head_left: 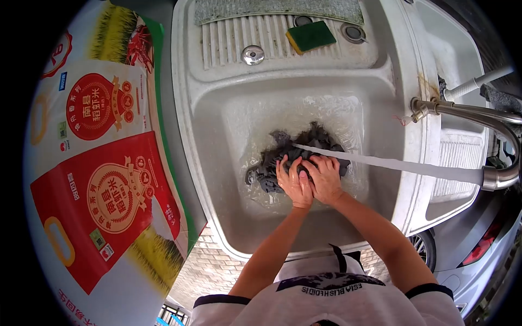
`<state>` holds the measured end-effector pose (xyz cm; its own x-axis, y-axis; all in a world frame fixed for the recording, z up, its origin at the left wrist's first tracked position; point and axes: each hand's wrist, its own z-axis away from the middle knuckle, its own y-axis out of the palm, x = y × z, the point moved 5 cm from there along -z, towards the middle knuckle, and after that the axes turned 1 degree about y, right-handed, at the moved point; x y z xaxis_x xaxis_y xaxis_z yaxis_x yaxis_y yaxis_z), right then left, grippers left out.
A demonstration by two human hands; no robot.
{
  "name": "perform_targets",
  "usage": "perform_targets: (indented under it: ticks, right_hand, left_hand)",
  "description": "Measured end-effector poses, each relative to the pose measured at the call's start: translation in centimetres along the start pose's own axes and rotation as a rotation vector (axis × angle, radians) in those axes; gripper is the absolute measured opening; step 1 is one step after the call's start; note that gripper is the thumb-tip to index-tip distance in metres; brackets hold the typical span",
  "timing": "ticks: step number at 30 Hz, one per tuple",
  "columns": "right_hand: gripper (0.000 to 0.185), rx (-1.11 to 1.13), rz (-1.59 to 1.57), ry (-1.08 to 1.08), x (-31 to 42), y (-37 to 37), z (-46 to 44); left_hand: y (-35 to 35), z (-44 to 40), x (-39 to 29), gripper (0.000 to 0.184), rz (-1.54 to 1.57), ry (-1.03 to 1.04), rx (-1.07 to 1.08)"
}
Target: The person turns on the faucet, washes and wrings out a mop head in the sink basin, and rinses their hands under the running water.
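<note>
A bunched dark grey cloth lies wet in shallow water at the bottom of the white sink basin. My left hand presses on its near side with the fingers curled over the folds. Close beside it, the thumbs almost meeting, my right hand grips the cloth's right part. Some fingertips are sunk in the fabric and hidden. From the metal faucet on the right, a stream of water runs across the basin onto the cloth, just past my fingers.
On the ribbed ledge at the back sit a green and yellow sponge, a round metal drain cover and another metal strainer. Printed rice bags cover the surface at left. A second basin and a parked car are at right.
</note>
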<state>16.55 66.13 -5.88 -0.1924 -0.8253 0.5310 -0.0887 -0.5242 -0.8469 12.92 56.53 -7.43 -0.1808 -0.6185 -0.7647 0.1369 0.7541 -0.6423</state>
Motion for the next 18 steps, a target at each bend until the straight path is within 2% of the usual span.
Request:
perform_targets:
  ticks: [2,5,8,9,12,14,15,16,17,18]
  right_hand:
    - [0.039,0.064,0.009,0.003,-1.0,1.2,-1.6]
    - [0.030,-0.035,0.077,-0.045,-2.6,2.1,-5.1]
    - [0.021,-0.065,0.079,0.003,-4.7,3.6,-8.5]
    - [0.019,-0.060,0.088,0.026,-5.3,4.1,-9.4]
    - [0.015,-0.085,0.081,0.030,-6.0,4.2,-11.7]
    - [0.015,-0.035,0.067,0.045,-6.3,4.3,-12.8]
    - [0.019,0.153,0.164,0.137,-6.4,4.9,-13.2]
    - [0.023,0.264,0.134,0.136,-6.3,4.7,-13.9]
    - [0.027,0.371,0.108,0.133,-6.4,4.3,-14.6]
    - [0.032,0.481,0.082,0.132,-6.4,3.9,-15.0]
  left_hand:
    - [1.4,-1.2,1.5,0.042,-0.012,0.056,-0.002]
    - [3.4,-4.5,2.6,0.038,-0.195,0.180,-0.066]
    - [5.3,-9.1,3.2,0.032,-0.217,0.184,0.187]
    - [5.7,-10.3,3.2,0.029,-0.214,0.240,0.109]
    - [6.9,-12.5,3.8,0.027,-0.241,0.293,0.180]
    - [7.6,-13.5,4.3,0.029,-0.270,0.166,0.273]
    - [7.6,-13.8,4.1,0.029,-0.284,0.084,0.350]
    - [7.7,-14.0,3.9,0.030,-0.295,0.005,0.423]
    - [8.3,-13.9,4.9,0.039,-0.390,0.145,0.375]
    - [7.9,-14.6,4.1,0.039,-0.358,0.155,0.462]
